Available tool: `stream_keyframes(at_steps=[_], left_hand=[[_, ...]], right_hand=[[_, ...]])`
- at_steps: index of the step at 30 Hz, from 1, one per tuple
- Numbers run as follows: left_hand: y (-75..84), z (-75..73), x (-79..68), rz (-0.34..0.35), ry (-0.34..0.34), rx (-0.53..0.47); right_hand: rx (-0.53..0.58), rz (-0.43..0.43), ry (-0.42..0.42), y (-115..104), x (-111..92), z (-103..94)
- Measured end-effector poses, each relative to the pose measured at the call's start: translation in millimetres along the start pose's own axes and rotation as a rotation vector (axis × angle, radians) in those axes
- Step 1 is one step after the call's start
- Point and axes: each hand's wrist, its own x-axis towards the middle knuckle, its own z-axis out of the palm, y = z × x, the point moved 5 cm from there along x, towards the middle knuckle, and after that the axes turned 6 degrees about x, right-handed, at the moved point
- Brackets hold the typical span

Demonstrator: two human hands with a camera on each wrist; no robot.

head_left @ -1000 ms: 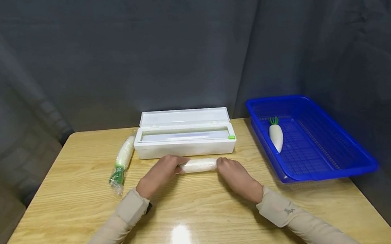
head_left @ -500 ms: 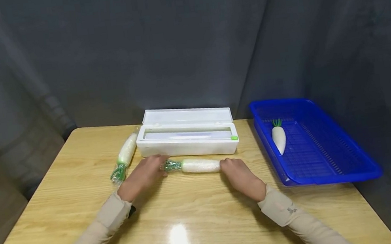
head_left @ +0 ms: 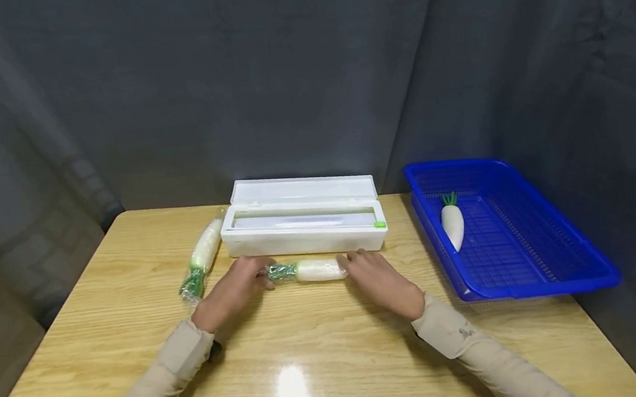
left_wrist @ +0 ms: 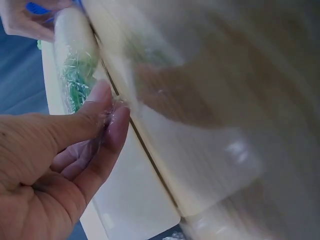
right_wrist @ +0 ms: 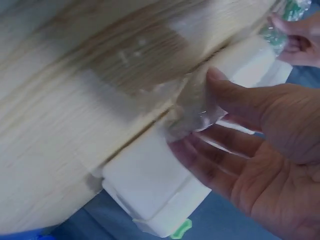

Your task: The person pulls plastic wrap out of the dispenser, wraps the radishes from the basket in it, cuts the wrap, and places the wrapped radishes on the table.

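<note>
Left hand [head_left: 234, 291] and right hand [head_left: 383, 284] hold a wrapped radish [head_left: 320, 270], at 6 o'clock from the box [head_left: 305, 241].
The left pinches film [left_wrist: 114, 106] past the green leaves [head_left: 282, 272]; the right hides the white root's tip from the head view. Three radishes total: another wrapped one [head_left: 205, 248] towards 9 o'clock, one bare [head_left: 454, 228] in the basket [head_left: 537, 290] at 3.

White box [head_left: 305, 240] blocks behind, tabletop [head_left: 345, 351] passable in front.
</note>
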Motion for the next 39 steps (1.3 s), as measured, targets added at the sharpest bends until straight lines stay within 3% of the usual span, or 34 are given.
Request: stream_keyframes(at_steps=[3,7,10,14,17,20,26,32,39], left_hand=[[-0.6,-0.1,-0.2,-0.078,0.003,-0.034],[0.4,-0.8,-1.2,-0.166,-0.053,-0.084],[-1.9,-1.8,-3.2,-0.248,-0.082,-0.209],[-8.8,-2.7,-7.2,-0.369,-0.040,-0.420],[-12.4,-2.4,-10.1,-0.412,-0.018,-0.467],[-13.9,-2.5,-12.1,-0.420,-0.019,-0.455],[-12.7,0.9,-11.0,-0.365,-0.043,-0.434],[-12.0,4.0,-11.3,-0.336,-0.018,-0.362],[3.3,-0.1,-9.1,-0.250,-0.017,-0.272]], right_hand=[[0.010,-0.016,0.004,3.1,0.2,3.0],[0.049,-0.010,-0.014,5.1,1.3,5.7],[0.067,0.012,-0.032,5.9,1.3,7.3],[0.072,0.017,-0.025,5.0,0.4,8.4],[0.050,-0.003,-0.007,3.2,-0.2,9.3],[0.032,-0.015,0.003,2.2,-0.4,9.8],[0.043,0.005,-0.004,5.3,-0.4,7.6],[0.091,0.007,-0.012,10.2,-1.2,6.6],[0.152,0.024,-0.015,13.4,-1.1,6.1]])
